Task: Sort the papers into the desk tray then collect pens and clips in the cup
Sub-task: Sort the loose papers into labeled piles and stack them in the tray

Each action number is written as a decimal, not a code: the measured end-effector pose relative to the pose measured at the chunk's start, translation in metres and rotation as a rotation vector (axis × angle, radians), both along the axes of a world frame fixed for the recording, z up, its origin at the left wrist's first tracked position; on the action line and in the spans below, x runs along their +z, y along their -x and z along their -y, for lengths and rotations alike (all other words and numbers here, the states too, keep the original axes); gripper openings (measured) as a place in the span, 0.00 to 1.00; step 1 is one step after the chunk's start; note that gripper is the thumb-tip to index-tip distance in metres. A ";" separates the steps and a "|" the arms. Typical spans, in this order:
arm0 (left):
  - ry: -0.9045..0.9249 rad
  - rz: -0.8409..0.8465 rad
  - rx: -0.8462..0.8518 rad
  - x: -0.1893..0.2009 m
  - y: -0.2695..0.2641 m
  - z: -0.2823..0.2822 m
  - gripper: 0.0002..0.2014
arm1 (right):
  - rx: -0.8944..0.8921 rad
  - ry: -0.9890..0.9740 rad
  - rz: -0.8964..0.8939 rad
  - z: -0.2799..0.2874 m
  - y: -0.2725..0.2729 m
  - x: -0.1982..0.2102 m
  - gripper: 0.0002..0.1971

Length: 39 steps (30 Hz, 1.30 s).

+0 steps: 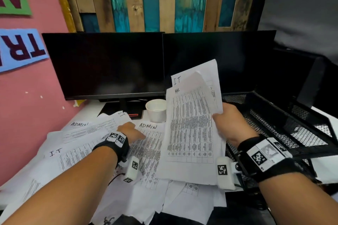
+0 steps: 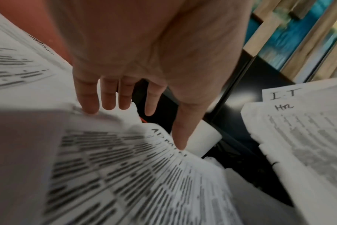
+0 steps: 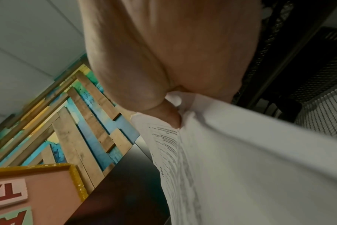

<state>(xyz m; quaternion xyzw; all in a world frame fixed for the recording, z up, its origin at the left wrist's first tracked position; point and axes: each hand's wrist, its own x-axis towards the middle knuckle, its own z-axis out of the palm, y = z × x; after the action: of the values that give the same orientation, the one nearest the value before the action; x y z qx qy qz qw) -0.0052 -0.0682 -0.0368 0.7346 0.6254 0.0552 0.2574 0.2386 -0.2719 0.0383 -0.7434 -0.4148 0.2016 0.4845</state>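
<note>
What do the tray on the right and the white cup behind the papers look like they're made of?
Tray: most likely metal mesh with a matte black coating; the floor and walls show a fine see-through grid inside solid bars. Cup: looks like white foam or paper, matte with a thick rolled rim; the head view cannot settle which.

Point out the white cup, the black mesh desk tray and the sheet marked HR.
white cup [image 1: 157,113]: head view, on its front wall.
black mesh desk tray [image 1: 285,115]: head view, on the mesh side wall.
sheet marked HR [image 1: 190,126]: head view, on the middle of its printed table.
</note>
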 end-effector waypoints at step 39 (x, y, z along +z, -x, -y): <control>0.062 1.889 0.352 0.082 0.060 -0.031 0.23 | -0.139 -0.160 -0.033 0.002 0.004 -0.012 0.24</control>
<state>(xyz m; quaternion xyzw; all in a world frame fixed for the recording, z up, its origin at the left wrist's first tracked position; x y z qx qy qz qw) -0.0655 -0.0371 0.0451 0.2753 0.2622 0.6455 0.6624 0.2350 -0.2740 0.0268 -0.7258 -0.3689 0.1459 0.5619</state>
